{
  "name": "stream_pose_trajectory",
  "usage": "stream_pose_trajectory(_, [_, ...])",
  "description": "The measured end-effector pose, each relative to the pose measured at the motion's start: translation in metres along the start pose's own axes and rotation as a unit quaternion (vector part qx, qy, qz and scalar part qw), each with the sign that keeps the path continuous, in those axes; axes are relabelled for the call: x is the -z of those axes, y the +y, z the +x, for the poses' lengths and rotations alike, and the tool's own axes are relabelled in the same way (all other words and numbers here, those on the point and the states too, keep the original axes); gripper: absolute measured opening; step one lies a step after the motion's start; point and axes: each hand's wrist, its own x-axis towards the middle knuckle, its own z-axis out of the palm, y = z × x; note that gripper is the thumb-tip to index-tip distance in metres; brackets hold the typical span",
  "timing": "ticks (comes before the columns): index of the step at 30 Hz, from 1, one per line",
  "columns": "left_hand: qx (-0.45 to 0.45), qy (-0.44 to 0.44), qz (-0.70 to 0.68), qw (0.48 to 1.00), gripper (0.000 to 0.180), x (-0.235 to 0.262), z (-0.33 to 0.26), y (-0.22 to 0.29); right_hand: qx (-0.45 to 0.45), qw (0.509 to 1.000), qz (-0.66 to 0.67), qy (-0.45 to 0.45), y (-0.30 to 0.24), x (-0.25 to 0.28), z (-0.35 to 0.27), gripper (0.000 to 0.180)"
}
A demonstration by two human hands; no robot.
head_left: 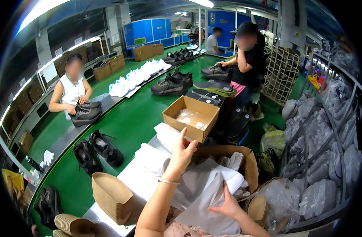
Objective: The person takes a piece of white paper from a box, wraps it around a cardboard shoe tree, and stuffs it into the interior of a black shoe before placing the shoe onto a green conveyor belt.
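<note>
My left hand point(182, 151) is raised beside the near side of a small open cardboard box point(191, 135), its index finger stretched up and nothing visible in its grasp. Clear packets point(187, 116) lie inside that box. Next to the hand are white paper bundles point(154, 158). My right hand point(228, 208) holds thin white paper sheets point(212, 183) by their right side, thumb apart from the fingers, which are partly hidden. The sheets spread over a larger open carton point(250, 168) containing grey-white wrapped pieces.
Dark shoes point(106, 148) stand on a green conveyor belt point(137, 114). Stacked brown molded inserts point(111, 197) are at front left. A wire cage of bagged items point(319, 154) stands right. One co-worker point(75, 89) handles a shoe across the belt; another point(248, 59) sits ahead.
</note>
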Motion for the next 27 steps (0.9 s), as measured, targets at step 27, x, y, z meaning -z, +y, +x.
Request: stream_pose_trajectory(27, [-0.129, 0.223, 0.318, 0.913, 0.062, 0.009, -0.222, -0.026, 0.201, 0.937, -0.247, 0.146, -0.119, -0.050, 0.015, 0.113])
